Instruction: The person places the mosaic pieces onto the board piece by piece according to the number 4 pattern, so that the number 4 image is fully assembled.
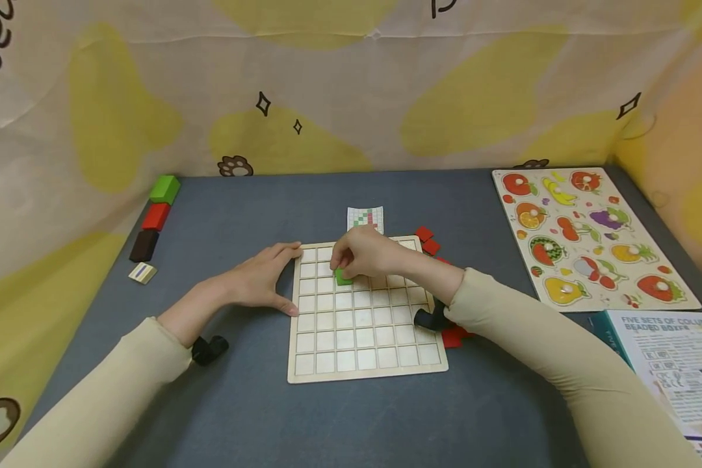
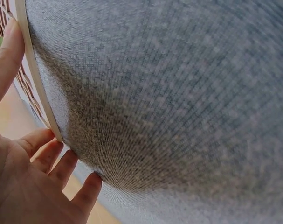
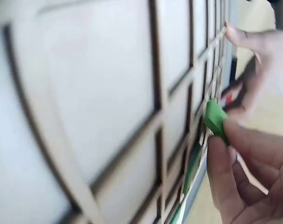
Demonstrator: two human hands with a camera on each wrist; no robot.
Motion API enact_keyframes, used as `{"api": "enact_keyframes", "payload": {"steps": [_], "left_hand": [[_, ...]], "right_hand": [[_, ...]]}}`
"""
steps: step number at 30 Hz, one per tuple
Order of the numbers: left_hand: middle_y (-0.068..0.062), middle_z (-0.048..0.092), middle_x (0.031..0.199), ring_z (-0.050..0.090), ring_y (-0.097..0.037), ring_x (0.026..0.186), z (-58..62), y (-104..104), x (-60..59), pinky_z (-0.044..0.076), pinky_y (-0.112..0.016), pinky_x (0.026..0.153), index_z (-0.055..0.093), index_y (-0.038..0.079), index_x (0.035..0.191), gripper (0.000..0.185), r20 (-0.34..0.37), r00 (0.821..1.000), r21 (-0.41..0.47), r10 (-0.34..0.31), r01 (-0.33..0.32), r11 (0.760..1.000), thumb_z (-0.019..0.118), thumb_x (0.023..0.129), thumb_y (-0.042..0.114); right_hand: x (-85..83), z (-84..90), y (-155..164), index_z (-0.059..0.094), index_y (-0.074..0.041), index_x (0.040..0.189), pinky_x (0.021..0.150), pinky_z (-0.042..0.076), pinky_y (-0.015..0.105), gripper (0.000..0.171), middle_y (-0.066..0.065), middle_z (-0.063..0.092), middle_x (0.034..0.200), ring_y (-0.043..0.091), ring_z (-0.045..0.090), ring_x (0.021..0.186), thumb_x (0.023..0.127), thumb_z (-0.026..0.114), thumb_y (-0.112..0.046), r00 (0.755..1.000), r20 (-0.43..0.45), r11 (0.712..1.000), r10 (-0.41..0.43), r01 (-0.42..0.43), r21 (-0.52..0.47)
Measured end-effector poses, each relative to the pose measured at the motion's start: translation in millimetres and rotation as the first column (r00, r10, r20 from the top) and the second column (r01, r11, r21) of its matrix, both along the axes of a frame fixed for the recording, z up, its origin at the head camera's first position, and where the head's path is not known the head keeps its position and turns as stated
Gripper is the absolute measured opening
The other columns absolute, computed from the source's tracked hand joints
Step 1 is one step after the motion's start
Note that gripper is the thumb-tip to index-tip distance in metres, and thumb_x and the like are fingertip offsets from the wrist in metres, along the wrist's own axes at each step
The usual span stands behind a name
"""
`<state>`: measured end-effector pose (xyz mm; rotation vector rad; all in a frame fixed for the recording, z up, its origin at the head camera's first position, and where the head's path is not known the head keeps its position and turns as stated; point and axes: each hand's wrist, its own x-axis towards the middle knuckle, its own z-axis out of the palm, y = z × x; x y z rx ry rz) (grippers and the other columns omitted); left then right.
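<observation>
The white gridded wooden board [image 1: 345, 320] lies on the table in front of me. My right hand [image 1: 365, 253] is over its upper part and pinches a small green square tile [image 3: 215, 116] between thumb and finger, close to the grid. Further green [image 3: 191, 170] shows along the grid in the right wrist view. My left hand [image 1: 256, 279] rests at the board's left side with fingers spread. Its thumb [image 2: 10, 53] touches the board's edge, and the index fingertip is near the upper left corner. Behind the board lies a small printed pattern card [image 1: 365, 218], partly covered by my right hand.
Red tiles [image 1: 430, 247] lie along the board's right side, partly behind my right forearm. At far left, green [image 1: 165, 189], red [image 1: 156, 216] and dark [image 1: 144, 246] blocks stand in a row near a small white box [image 1: 143, 273]. A fruit puzzle board [image 1: 597, 240] and a box [image 1: 673, 370] occupy the right.
</observation>
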<state>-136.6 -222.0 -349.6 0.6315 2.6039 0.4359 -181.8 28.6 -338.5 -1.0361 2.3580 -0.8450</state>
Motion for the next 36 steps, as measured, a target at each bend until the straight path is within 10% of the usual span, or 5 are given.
{"api": "enact_keyframes", "payload": {"steps": [19, 36], "left_hand": [[-0.017, 0.020, 0.165, 0.023, -0.042, 0.150, -2.4, 0, 0.9, 0.028, -0.061, 0.117, 0.029, 0.004, 0.153, 0.111, -0.002, 1.000, 0.005, 0.006, -0.006, 1.000, 0.084, 0.071, 0.053], [-0.014, 0.017, 0.166, 0.022, -0.042, 0.151, -2.0, 0, 1.5, 0.027, -0.065, 0.115, 0.026, 0.006, 0.155, 0.112, -0.007, 1.000, -0.014, 0.015, -0.016, 1.000, 0.085, 0.071, 0.052]], "right_hand": [[6.6, -2.0, 4, 0.079, -0.013, 0.091, 0.070, 0.048, 0.022, 0.011, -0.001, 0.074, 0.083, 0.010, 0.062, 0.074, 0.081, 0.080, -0.012, 0.994, -0.106, 0.997, -0.002, 0.011, 0.080], [-12.9, 16.2, 174, 0.071, -0.012, 0.092, 0.069, 0.052, 0.026, 0.020, 0.003, 0.069, 0.087, 0.013, 0.061, 0.078, 0.077, 0.084, -0.012, 0.994, 0.089, 0.963, -0.065, 0.039, 0.267]]}}
